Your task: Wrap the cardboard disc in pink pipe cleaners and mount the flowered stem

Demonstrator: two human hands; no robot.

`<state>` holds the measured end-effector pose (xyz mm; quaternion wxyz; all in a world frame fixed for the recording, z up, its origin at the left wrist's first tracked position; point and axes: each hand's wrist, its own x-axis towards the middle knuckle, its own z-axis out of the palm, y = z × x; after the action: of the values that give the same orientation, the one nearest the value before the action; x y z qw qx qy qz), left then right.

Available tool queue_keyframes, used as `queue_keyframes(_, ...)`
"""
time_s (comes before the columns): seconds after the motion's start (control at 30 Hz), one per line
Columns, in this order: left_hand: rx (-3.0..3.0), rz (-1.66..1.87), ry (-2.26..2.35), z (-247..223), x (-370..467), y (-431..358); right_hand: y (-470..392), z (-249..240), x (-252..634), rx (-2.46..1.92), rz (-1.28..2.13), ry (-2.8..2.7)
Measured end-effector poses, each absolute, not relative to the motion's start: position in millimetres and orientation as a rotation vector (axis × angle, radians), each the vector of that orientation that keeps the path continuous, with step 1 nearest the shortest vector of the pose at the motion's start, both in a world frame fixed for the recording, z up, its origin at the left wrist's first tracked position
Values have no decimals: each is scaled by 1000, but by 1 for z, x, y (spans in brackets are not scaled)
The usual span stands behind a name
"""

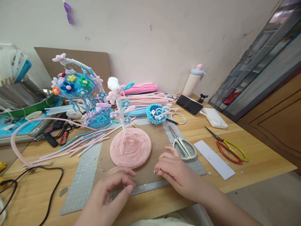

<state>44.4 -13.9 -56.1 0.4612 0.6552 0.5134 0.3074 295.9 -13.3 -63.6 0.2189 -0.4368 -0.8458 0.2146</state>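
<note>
My left hand (114, 190) hovers over the near edge of the board, fingers apart and curved, with nothing visible in it. To its right, the fingertips of my right hand (172, 172) pinch a tiny pale, shiny piece (156, 170), too small to name for certain. Just beyond both hands lies a round pink base coiled from fuzzy pipe cleaners (130, 148). From its back edge rises a white wrapped stem (121, 113) bearing pink and blue flowers and a white fluffy tip. White-handled scissors (184, 147) rest beyond my right hand.
Cardboard (100, 166) on a grey cutting mat (81, 185) lies beneath, strewn with tiny bits. A blue flowered lamp-like craft (76, 84) stands at left. Bundled pipe cleaners (143, 100), a blue fuzzy cup (156, 113), a phone (190, 104) and red-yellow scissors (231, 150) lie around.
</note>
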Motion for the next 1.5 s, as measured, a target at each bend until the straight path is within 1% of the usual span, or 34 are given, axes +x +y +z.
queue_keyframes(0.07, 1796, 754, 1260, -51, 59, -15, -14, -65, 298, -1218, 463, -2436)
queue_keyframes(0.13, 1861, 666, 1252, -49, 77, -13, -15, -68, 298, -1219, 353, -2501)
queue_keyframes(0.23, 1845, 446, 1191, -53, 98, -7, -17, -70, 297, -1229, 274, -2543)
queue_keyframes(0.3, 1792, 412, 1139, -59, 106, -3, -17, -68, 300, -1227, 275, -2535)
queue_keyframes(0.4, 1561, 472, 1059, -67, 108, 0, -15, -67, 315, -1281, 246, -2319)
queue_keyframes(0.43, 1453, 492, 1030, -69, 107, 1, -13, -68, 322, -1366, 209, -2177)
queue_keyframes(0.5, 1263, 521, 992, -72, 104, 1, -8, -73, 340, -1668, 160, -1888)
queue_keyframes(0.57, 1146, 541, 980, -74, 101, 2, -3, -81, 356, -1979, 200, -1724)
queue_keyframes(0.63, 1090, 554, 983, -74, 99, 2, 1, -89, 367, -2144, 293, -1709)
queue_keyframes(0.77, 1050, 551, 997, -75, 98, 2, 7, -95, 369, -2200, 409, -1727)
queue_keyframes(0.93, 1078, 540, 1014, -77, 99, 0, 16, -87, 364, -2268, 440, -1654)
queue_keyframes(1.1, 1114, 511, 1052, -81, 97, -2, 25, -89, 381, -2161, 633, -1504)
queue_keyframes(1.2, 1141, 505, 1062, -86, 97, -2, 25, -88, 393, -2006, 768, -1347)
queue_keyframes(1.33, 1129, 501, 1059, -89, 98, -1, 7, -72, 392, -1734, 845, -1147)
queue_keyframes(1.4, 1108, 504, 1060, -88, 98, 0, -10, -63, 387, -1522, 979, -1066)
queue_keyframes(1.5, 1060, 524, 1064, -83, 99, 0, -42, -59, 380, -1175, 1323, -916)
